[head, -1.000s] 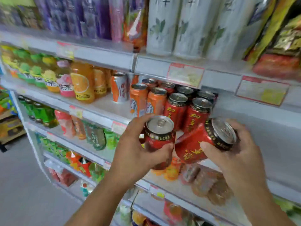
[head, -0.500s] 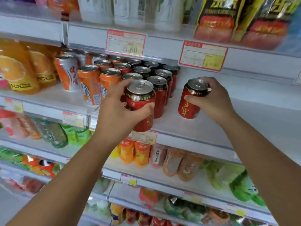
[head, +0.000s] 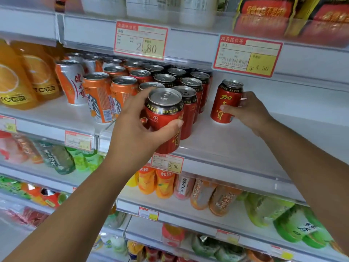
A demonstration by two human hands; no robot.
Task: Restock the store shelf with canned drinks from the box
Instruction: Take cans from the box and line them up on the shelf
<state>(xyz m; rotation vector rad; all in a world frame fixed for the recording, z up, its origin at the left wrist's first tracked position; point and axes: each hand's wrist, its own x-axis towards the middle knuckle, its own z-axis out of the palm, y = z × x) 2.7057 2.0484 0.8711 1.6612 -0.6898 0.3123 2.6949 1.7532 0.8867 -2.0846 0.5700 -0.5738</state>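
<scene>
Head view: both held cans upright, long axes vertical, silver tops up. White shelf (head: 255, 140) crowded at left with rows of red cans (head: 188, 87) and orange cans (head: 98, 95). Left hand (head: 136, 129) wrapped round left can (head: 166, 118) at the shelf's front edge, just before the rows; right hand (head: 247, 112) gripping right can (head: 225, 103), set apart on bare shelf. Red bodies, gold lettering, black neck bands.

Under the top shelf, the left price tag (head: 140, 40) reads 2.80 and the right price tag (head: 247, 55), headed 商品标价签, ¥4.50; the lower price tag (head: 167, 163) reads 3.00. The right red can (head: 226, 95) bears 加多寶, the front red can (head: 164, 118) 加多宝凉茶 on its black band. A pink bottle (head: 184, 186) below reads 蜜桃乌龙茶.
</scene>
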